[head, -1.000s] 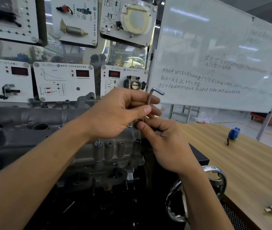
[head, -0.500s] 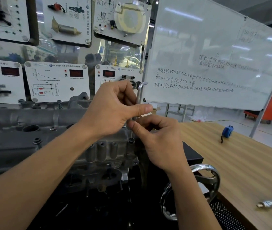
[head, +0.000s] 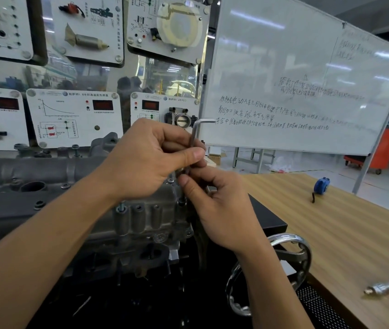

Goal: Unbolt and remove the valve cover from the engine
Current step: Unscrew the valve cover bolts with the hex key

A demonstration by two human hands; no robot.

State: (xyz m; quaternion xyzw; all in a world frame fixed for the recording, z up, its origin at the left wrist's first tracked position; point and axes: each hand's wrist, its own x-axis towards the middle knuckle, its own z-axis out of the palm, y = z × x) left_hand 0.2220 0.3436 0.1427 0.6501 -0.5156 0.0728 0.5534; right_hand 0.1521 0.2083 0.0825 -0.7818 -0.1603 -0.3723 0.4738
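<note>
The left hand [head: 148,157] is gripping the upright hex key [head: 194,131] by its upper shaft, fingers [head: 174,138] curled round it, while the right hand [head: 222,214] is pinching the lower shaft; the valve cover [head: 74,172] is lying just below both hands' fingers, stretching away to their left

Bright, even overhead light glares in streaks on the whiteboard [head: 302,74], while wide-angle distortion bends the edges and far background blurs.

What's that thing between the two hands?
A bent metal hex key, standing upright; left hand and right hand both pinch it, in the head view.
</note>
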